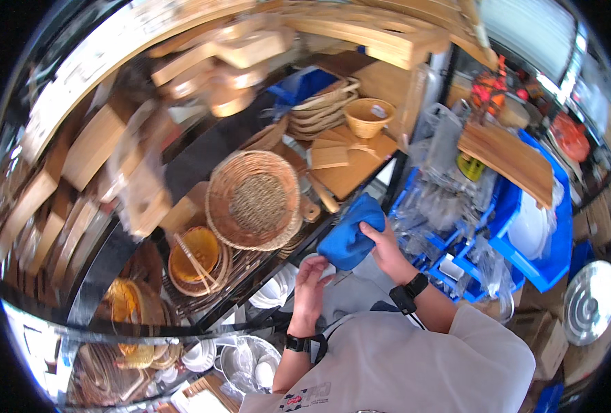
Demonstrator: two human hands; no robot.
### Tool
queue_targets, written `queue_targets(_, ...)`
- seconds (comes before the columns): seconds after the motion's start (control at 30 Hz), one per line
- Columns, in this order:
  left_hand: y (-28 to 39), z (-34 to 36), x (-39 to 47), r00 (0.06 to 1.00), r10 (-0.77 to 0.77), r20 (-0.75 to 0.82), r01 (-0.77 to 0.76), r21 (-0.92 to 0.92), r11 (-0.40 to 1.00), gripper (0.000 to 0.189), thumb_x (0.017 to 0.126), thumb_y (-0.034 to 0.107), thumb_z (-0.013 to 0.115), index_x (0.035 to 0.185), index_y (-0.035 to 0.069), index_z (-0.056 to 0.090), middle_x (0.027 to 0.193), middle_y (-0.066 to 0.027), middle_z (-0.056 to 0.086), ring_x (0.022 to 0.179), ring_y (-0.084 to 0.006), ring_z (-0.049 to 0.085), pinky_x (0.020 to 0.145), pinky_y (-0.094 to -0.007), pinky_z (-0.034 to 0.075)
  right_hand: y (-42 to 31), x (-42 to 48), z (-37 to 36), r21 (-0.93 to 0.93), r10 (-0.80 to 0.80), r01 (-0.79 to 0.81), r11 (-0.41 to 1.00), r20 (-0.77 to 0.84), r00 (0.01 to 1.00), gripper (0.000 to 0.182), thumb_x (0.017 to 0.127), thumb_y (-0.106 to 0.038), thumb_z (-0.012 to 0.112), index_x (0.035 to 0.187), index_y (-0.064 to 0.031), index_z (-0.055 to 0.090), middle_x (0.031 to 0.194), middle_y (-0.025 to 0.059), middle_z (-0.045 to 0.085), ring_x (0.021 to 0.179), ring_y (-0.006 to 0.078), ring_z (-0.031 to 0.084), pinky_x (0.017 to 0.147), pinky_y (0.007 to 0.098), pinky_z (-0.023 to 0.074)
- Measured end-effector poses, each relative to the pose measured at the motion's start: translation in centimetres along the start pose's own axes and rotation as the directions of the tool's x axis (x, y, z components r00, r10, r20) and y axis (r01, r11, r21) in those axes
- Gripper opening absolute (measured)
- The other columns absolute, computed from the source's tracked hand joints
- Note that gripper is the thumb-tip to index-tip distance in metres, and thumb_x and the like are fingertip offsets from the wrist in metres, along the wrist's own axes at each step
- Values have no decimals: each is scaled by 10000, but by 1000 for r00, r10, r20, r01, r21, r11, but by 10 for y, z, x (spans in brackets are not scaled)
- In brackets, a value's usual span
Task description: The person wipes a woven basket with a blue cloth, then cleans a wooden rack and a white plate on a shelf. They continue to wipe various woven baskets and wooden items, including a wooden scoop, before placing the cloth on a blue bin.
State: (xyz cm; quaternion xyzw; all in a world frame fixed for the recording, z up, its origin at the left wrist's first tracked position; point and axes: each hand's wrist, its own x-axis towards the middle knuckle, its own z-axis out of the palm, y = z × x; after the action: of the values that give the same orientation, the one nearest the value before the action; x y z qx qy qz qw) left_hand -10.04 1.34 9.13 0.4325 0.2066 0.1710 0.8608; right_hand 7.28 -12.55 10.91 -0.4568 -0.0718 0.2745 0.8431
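Note:
A blue cloth (354, 232) is bunched up between my two hands, in front of my chest. My right hand (383, 240) grips its right side, thumb on top. At its lower left corner, the fingertips of my left hand (311, 276) pinch the fabric. Just beyond the cloth is a shelf with a large round woven basket (254, 199), a wooden handle (324, 195) and a wooden board (357, 170). A small wicker basket (369, 116) stands on that board. Left of the large basket, chopsticks (194, 260) lie across an orange-lined bowl (197, 253).
Blue plastic bins (535, 242) holding clear-wrapped goods stand at the right, with a wooden plank (507, 157) across them. Wooden boards (93, 147) crowd the left shelves. A metal pot (248, 361) sits low at the left. Stacked oval baskets (318, 116) are at the shelf's back.

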Motion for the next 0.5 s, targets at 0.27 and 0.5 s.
queue_targets(0.27, -21, 86, 27, 867, -76, 493, -174, 442, 880, 591, 965, 182, 732, 1466, 5, 471, 1321, -104, 594, 1205, -207, 568, 1051, -358, 457, -67, -67, -55, -371, -117, 196, 908, 225, 967, 930, 973, -619, 610, 1646, -84, 254, 1647, 129, 327, 1511, 254, 319, 1231, 384, 248)
queue_targets(0.5, -50, 146, 32, 775, -146, 615, -281, 542, 792, 660, 930, 175, 769, 1466, -25, 440, 1367, -154, 595, 1258, -212, 580, 1069, -374, 461, -103, -94, -100, -524, -202, 317, 790, 265, 943, 909, 1004, -723, 414, 1627, -68, 313, 1699, 136, 240, 1561, 286, 234, 1265, 400, 161)
